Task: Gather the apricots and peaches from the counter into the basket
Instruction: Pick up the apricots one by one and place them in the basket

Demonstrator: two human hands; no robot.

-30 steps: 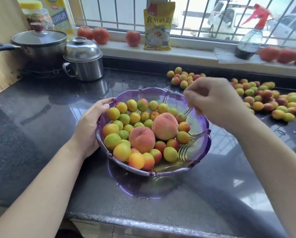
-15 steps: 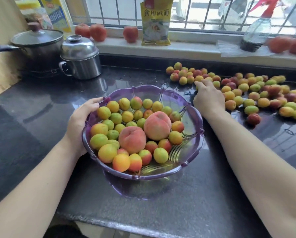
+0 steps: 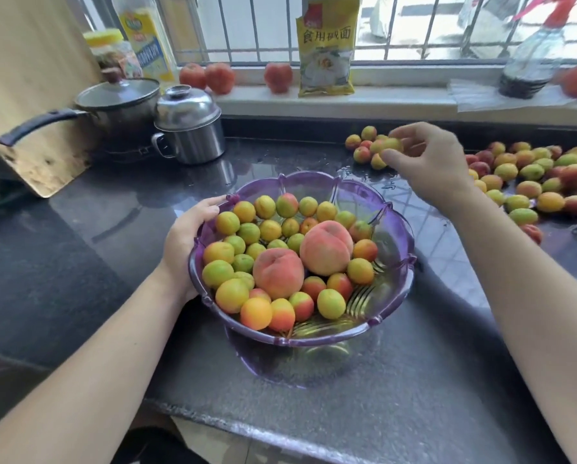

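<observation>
Right hand is pinching one apricot in curled fingers, lifted above the counter's far edge. Left hand is gripping the basket's left rim, mid-counter.

Both forearms showing bare to frame edge, no sleeves. Left hand and right hand wearing no gloves, rings, watch or bands.

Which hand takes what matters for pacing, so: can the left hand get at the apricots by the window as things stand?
Probably not: the left hand holds the basket rim, and the basket and right hand lie between it and those apricots.
</observation>
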